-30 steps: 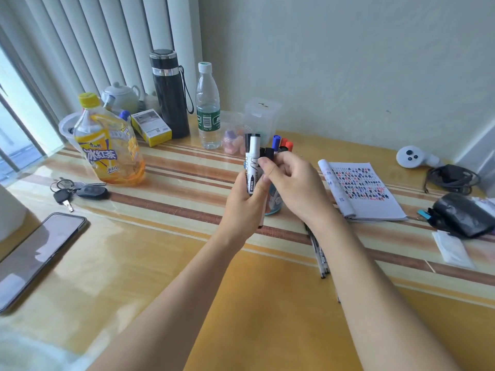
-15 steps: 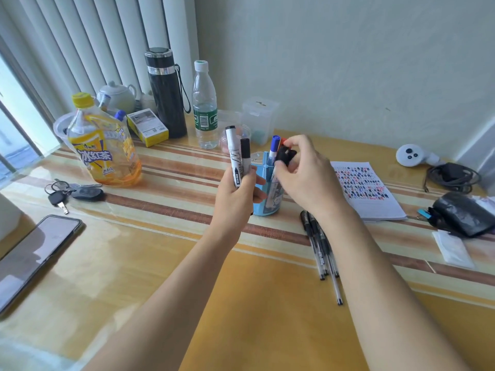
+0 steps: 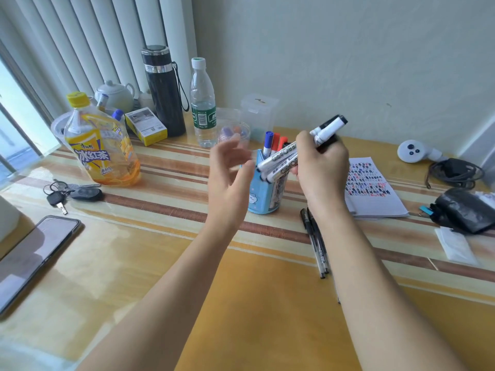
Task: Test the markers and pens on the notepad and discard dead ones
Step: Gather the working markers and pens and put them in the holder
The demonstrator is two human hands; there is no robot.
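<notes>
My right hand [image 3: 322,167] grips a bundle of white markers with black caps [image 3: 302,147], held slantwise above the blue pen cup [image 3: 263,195]. A blue-capped and two red-capped markers [image 3: 272,141] stand in the cup. My left hand [image 3: 230,178] hovers just left of the cup, fingers spread and blurred, holding nothing. The notepad [image 3: 371,188], covered in coloured scribbles, lies right of my right hand. Black pens [image 3: 316,242] lie on the table below my right wrist.
Behind the cup stand a water bottle [image 3: 202,103], a black flask [image 3: 164,89], clear plastic containers [image 3: 257,113] and an iced-tea bottle [image 3: 103,145]. Keys [image 3: 73,194] and a phone [image 3: 32,258] lie at the left. A black pouch [image 3: 464,210], cable [image 3: 455,171] and white controller [image 3: 413,151] sit at the right.
The markers passed from my left hand to my right, which now holds them all as a slanted bundle. My left hand has let go and opened beside the cup.
</notes>
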